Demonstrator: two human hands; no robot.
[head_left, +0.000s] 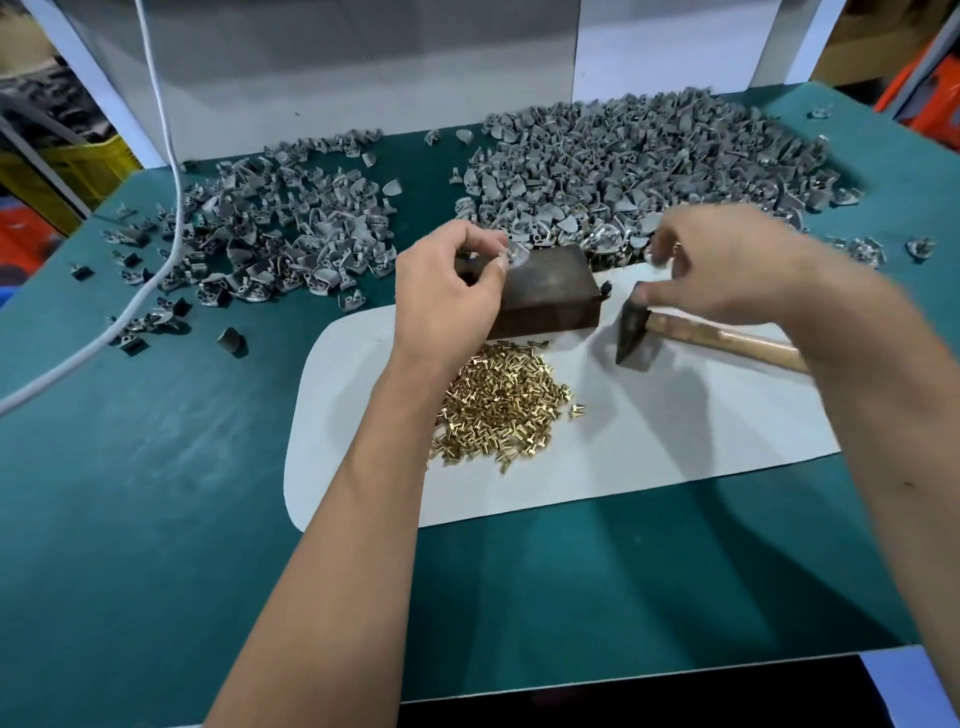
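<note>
a worker's left hand (452, 296) pinches a small grey metal part (514, 254) betw. thumb & curled fingers, just over the far edge of a dark steel block (550, 296) on a green bench (156, 519). the wrist is bent inward, back of the hand up, forearm running in from the lower left. the right hand (727, 265) hangs palm-down to the right of the block, fingers (662, 254) hooked downward at the near edge of the rt-hand heap of grey parts (649, 156). it's blurred, so can't tell whether it's clamped on a piece or bare. its thumb sits just above the head of a wooden-handled hammer (631, 332), which lies flat on a white mat (675, 441), handle passing under the wrist. the block stands at the mat's far edge. a pile of brass rivets (504, 405) lies on the mat just in front of it, partly under the left forearm. a looser heap of grey parts (270, 234) spreads at far left, w/ a white cable (166, 156) trailing across it & off the bench's left side. a white board (363, 78) stands behind the bench
</note>
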